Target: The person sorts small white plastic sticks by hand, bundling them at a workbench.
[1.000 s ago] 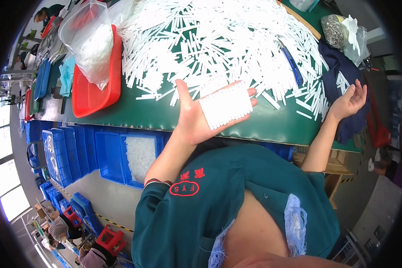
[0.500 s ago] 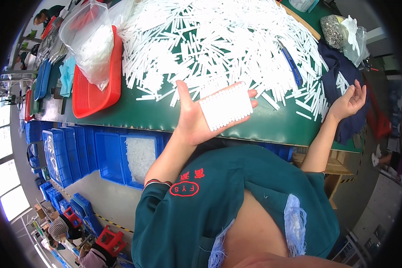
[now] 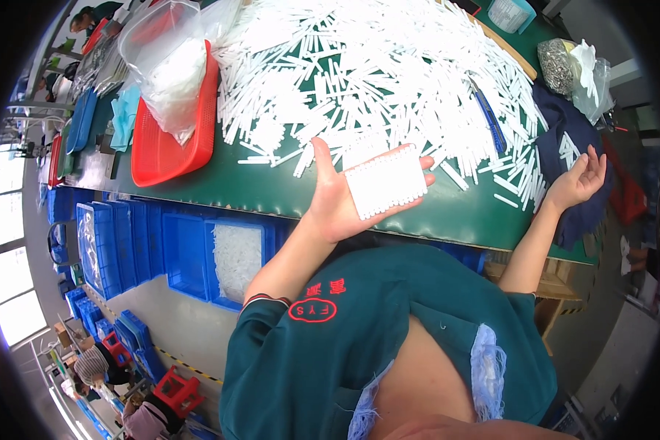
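My left hand (image 3: 330, 204) is palm up above the table's near edge, thumb spread away. Across its palm and fingers rests a flat block of short white sticks (image 3: 387, 183) laid side by side, bumpy along two edges. Two fingertips show past its right side. Over on the right, my right hand (image 3: 578, 187) is raised with nothing visible in it, its fingers loosely bent and apart. It is nearest to a dark blue cloth (image 3: 552, 121) that has a few white sticks on it. Beyond both hands spreads a big heap of loose white sticks (image 3: 396, 73).
A blue utility knife (image 3: 489, 119) lies on the heap. To the left, a red basket (image 3: 170, 165) holds a clear bag of white material (image 3: 172, 88). Blue crates (image 3: 183, 253) stand below the green table (image 3: 271, 192). A bag of small grey pieces (image 3: 555, 67) sits far right.
The whole view has shifted slightly, so the scene sits a little farther right. The left hand still carries the white sticks; the right hand's fingers have moved a little.
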`<state>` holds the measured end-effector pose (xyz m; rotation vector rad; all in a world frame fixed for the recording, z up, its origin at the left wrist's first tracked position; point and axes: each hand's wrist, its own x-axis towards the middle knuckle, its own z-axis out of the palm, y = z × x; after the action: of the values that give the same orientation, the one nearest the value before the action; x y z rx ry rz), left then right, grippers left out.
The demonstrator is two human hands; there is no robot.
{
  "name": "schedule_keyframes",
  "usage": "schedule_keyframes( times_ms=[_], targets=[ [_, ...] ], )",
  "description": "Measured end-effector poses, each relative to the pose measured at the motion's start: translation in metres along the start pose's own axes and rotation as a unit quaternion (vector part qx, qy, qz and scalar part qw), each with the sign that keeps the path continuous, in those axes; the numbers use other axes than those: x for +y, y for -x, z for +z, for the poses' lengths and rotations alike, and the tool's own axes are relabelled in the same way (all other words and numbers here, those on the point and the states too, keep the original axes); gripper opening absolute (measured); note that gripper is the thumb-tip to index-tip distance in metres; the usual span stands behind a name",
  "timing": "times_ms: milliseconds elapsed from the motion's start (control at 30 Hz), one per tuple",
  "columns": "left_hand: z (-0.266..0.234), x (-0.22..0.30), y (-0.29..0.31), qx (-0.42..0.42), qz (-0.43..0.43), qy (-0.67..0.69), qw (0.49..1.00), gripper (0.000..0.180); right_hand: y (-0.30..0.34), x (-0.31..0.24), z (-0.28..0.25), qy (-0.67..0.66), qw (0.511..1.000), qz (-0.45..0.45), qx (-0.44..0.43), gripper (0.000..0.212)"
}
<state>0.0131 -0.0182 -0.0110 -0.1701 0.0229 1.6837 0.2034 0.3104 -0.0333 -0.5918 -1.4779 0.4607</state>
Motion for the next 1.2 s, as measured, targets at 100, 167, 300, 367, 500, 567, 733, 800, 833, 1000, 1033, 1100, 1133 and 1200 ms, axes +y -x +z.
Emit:
schedule_keyframes(
  times_ms=[100,167,300,367,500,567,733,800,833,1000,1033,1100,1133,1200],
  targets=[
    [-0.004,-0.001,0.000,0.001,0.001,0.014,1.000,0.122,0.000,0.000,0.001,-0.005,1.000,0.008,0.003,0.037],
    [-0.006,-0.001,0.002,0.004,0.006,0.019,1.000,0.119,0.000,0.001,0.001,0.010,1.000,0.005,0.000,0.038],
    [-0.014,-0.001,-0.003,0.083,0.055,-0.037,0.994,0.087,0.000,0.006,0.000,-0.007,1.000,0.017,0.000,0.037],
    [-0.009,-0.004,-0.006,0.174,0.096,-0.091,0.976,0.068,0.000,0.006,0.000,-0.004,1.000,0.014,-0.004,0.037],
    [-0.011,0.022,-0.005,0.187,0.075,-0.107,0.974,0.024,0.000,0.003,-0.002,-0.016,1.000,0.021,-0.006,0.037],
    [0.024,0.045,-0.003,0.135,0.051,-0.155,0.977,0.017,0.001,0.003,-0.003,-0.004,0.999,0.030,-0.010,0.037],
    [0.151,0.145,0.008,0.128,0.337,-0.597,0.717,0.028,0.003,0.007,-0.006,0.005,1.000,0.024,-0.008,0.038],
    [0.191,0.189,0.022,0.198,0.348,-0.769,0.498,0.037,0.003,0.007,-0.003,-0.021,1.000,0.022,-0.002,0.037],
    [0.198,0.224,0.029,0.252,0.303,-0.839,0.374,0.033,0.003,0.003,-0.001,-0.024,0.999,0.030,0.000,0.037],
    [0.211,0.252,0.011,0.428,0.063,-0.894,-0.114,0.039,0.003,0.001,0.002,-0.004,1.000,0.018,0.000,0.037],
    [0.210,0.257,0.009,0.437,-0.004,-0.880,-0.186,0.040,0.003,0.000,0.002,-0.004,1.000,0.022,0.001,0.037],
    [0.211,0.264,0.011,0.431,-0.051,-0.881,-0.190,0.038,0.003,0.000,0.001,-0.008,1.000,0.028,0.001,0.037],
    [0.212,0.265,0.013,0.428,-0.100,-0.877,-0.193,0.036,0.002,0.001,0.001,-0.009,1.000,0.029,0.002,0.037],
    [0.217,0.264,0.012,0.422,-0.127,-0.880,-0.177,0.038,0.002,0.001,0.000,-0.030,0.999,0.041,0.007,0.037]
  ],
)
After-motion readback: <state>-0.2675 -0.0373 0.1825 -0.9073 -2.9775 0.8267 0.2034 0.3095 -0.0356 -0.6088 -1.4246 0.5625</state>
